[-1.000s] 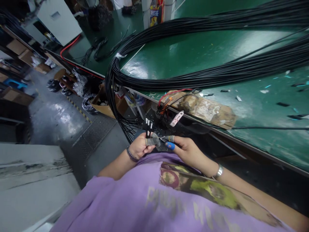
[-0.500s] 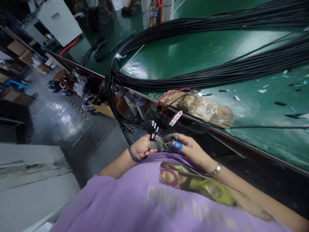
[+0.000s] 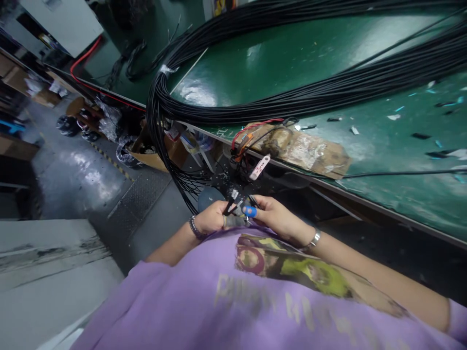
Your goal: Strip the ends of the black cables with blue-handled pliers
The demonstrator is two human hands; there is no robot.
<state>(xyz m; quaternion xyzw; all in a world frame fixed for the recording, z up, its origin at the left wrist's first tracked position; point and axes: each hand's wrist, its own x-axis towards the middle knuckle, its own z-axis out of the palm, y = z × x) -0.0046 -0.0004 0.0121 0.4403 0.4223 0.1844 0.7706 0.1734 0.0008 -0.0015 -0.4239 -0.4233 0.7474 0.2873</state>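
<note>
My left hand [image 3: 212,217] is closed around several black cables [image 3: 230,203], their pale stripped ends sticking up past the fingers. Worn grey covers wrap some of its fingertips. Close against it, my right hand [image 3: 274,216] pinches at the cable ends, with blue tape [image 3: 250,211] around its thumb. Thin bare wire shows between the two hands, just above the purple shirt. Fingers partly hide the exact grip. From the hands' left side, the loose cables run up to a thick black cable bundle [image 3: 219,113] on the green table [image 3: 277,73], tied with a white band [image 3: 168,69].
A tape-wrapped cardboard piece [image 3: 310,150] lies along the table edge, beside red and black wires and a hanging pinkish-white strip [image 3: 260,167]. Cable scraps [image 3: 421,136] litter the table's right. Below stand an open carton [image 3: 155,158] and a wooden stool [image 3: 78,112].
My right hand has moved in against the left, its thumb now pressed at the cable ends. The cable tips have tilted and bunched. The whole view has shifted slightly.
</note>
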